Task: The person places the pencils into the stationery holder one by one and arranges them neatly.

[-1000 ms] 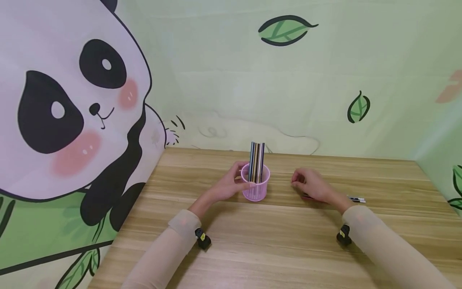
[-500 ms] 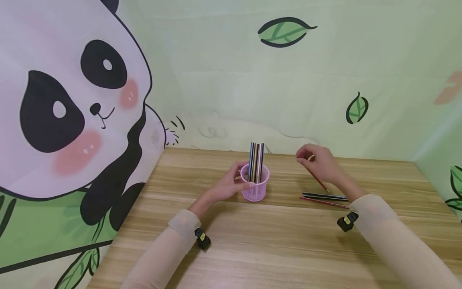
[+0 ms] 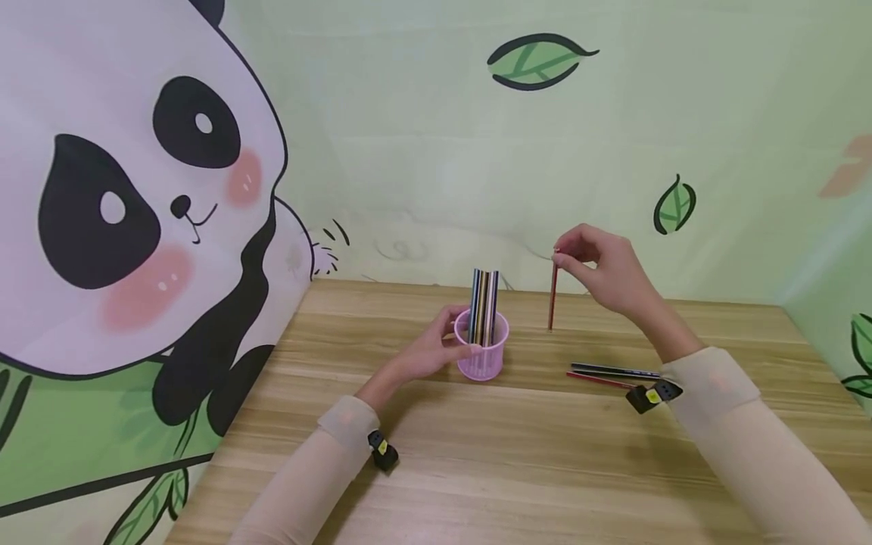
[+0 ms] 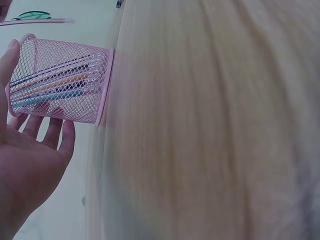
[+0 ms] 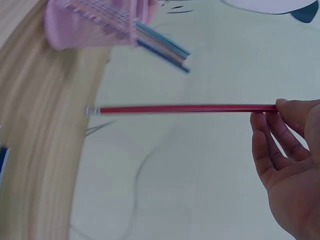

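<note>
A pink mesh pen cup (image 3: pixel 492 363) stands on the table with several pencils (image 3: pixel 483 299) upright in it. My left hand (image 3: pixel 424 353) holds the cup at its left side, thumb near the rim in front and fingers round the back; the left wrist view shows the pencils through the mesh (image 4: pixel 65 80). To the right, raised above the tabletop, my right hand (image 3: pixel 609 271) pinches a red pencil (image 3: pixel 552 295) by its upper end. That pencil hangs nearly vertical, its lower end apart from the cup, as the right wrist view (image 5: pixel 190 108) also shows.
Right of the cup, dark pencils (image 3: pixel 606 370) and a red pencil (image 3: pixel 596 378) lie on the wooden table (image 3: pixel 477 469), partly hidden by the right wrist camera (image 3: pixel 650 396). A printed backdrop (image 3: pixel 422 166) with a panda rises behind the table.
My right hand has lifted the red pencil from the table, moving up, and the pencil has swung from slanted to nearly upright. The left hand and cup have stayed put.
</note>
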A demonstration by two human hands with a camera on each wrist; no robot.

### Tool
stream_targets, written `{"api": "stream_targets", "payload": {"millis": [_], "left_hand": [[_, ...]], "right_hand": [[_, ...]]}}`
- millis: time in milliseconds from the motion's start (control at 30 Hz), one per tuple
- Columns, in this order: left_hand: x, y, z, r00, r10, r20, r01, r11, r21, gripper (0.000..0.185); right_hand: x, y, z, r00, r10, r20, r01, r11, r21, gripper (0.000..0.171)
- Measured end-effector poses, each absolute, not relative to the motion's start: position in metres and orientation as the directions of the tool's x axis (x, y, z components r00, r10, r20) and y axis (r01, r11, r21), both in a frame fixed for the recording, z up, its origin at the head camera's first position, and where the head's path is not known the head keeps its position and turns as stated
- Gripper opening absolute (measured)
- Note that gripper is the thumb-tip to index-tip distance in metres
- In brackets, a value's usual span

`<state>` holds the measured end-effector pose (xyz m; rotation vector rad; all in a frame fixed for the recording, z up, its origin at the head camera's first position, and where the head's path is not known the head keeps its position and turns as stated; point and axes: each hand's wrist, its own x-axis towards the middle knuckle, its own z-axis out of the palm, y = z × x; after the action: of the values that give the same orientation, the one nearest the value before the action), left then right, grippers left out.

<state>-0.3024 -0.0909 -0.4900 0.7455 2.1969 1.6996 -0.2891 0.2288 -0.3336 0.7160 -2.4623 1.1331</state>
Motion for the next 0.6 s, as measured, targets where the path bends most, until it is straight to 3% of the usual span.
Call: {"api": "stream_targets", "payload": {"millis": [333, 600], "left_hand": [[-0.301, -0.090, -0.489, -0.834, 0.539, 0.117, 0.249, 0.178, 0.952, 0.078], [-0.301, -0.090, -0.489, -0.836, 0.537, 0.113, 0.247, 0.184, 0.951, 0.078]], "right_hand": [[-0.284, 0.207, -0.320, -0.772, -0.277, 0.572, -0.636, 0.341, -0.693, 0.012], [-0.288, 0.191, -0.332, -0.795, -0.310, 0.521, -0.605, 0.342, -0.719, 0.013]]}}
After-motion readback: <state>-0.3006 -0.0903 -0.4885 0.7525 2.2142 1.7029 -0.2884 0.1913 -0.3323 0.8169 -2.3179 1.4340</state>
